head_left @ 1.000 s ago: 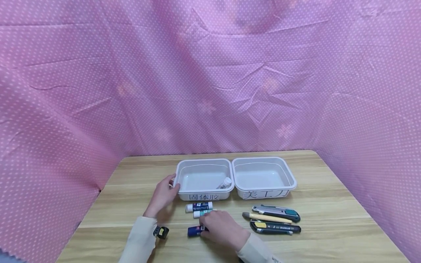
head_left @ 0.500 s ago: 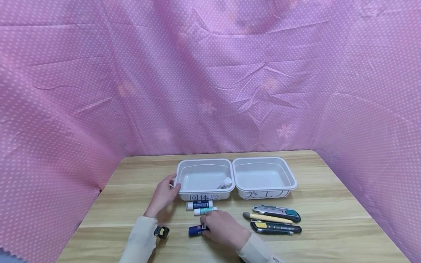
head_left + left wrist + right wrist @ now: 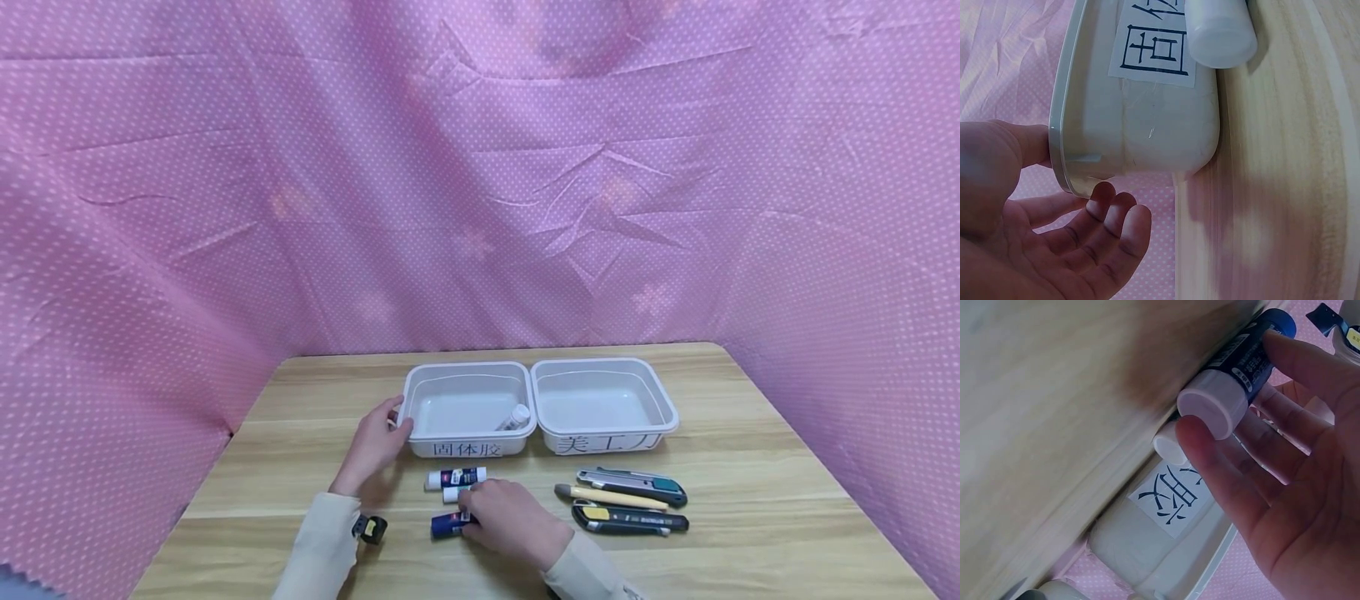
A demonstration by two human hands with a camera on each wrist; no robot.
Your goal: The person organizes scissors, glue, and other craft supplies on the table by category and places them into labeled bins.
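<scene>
At the left end of the left white plastic box [image 3: 467,438], my left hand [image 3: 378,440] holds the rim with thumb and index finger, its other fingers loosely curled below. My right hand [image 3: 510,518] pinches a dark blue glue stick [image 3: 1244,359] lengthwise, thumb at the blue end, index finger at the white end. In the head view this glue stick [image 3: 447,525] lies low over the table, partly hidden by the hand. Beyond it are a navy-labelled glue stick [image 3: 457,477] and a white one [image 3: 451,495], half covered by my right fingers. Another glue stick [image 3: 516,417] leans inside the left box.
A second white box [image 3: 603,444] stands directly right of the first; both carry printed labels. To the right lie a grey-green utility knife [image 3: 632,484], a cream-handled knife [image 3: 615,498] and a black-yellow utility knife [image 3: 630,518]. Pink dotted cloth [image 3: 480,208] surrounds the wooden table [image 3: 750,500].
The navy-labelled and white glue sticks beyond my right hand have rolled slightly toward me, away from the left box. Both hands stay in nearly the same place.
</scene>
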